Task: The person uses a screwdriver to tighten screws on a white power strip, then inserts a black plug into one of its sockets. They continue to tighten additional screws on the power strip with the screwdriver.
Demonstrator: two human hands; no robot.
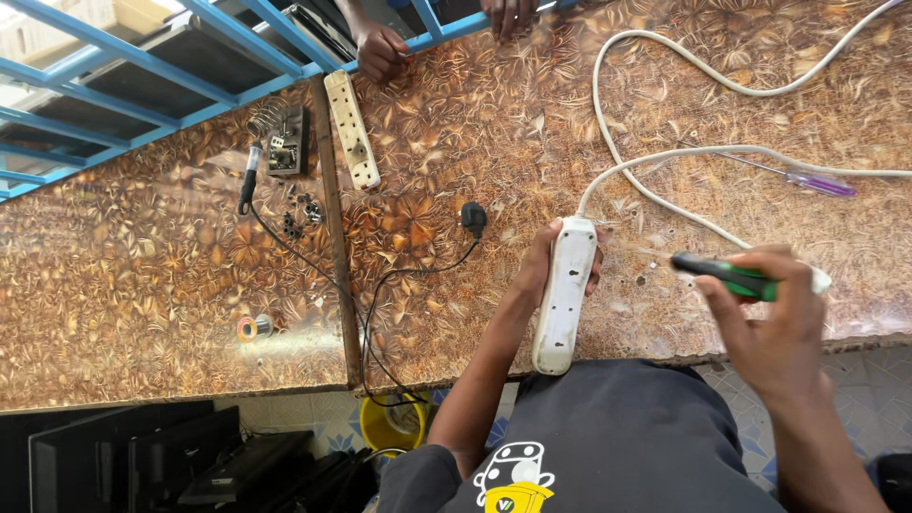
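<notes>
My left hand [538,269] grips a white power strip [564,296] from its left side, holding it upright over the near edge of the brown patterned table [152,275]. Its white cable [655,161] runs up and loops across the table to the right. To the right, my right hand [763,309] is closed around a green and black screwdriver handle [727,276], held apart from the strip. The tool's tip is hidden.
A second white power strip [351,128] lies at the far edge, near another person's hands [382,52]. A soldering iron with black cord [249,179], its stand [284,141], a solder roll [253,328], a black plug [473,218] and a purple screwdriver [817,182] lie about. A yellow bucket [391,425] stands below.
</notes>
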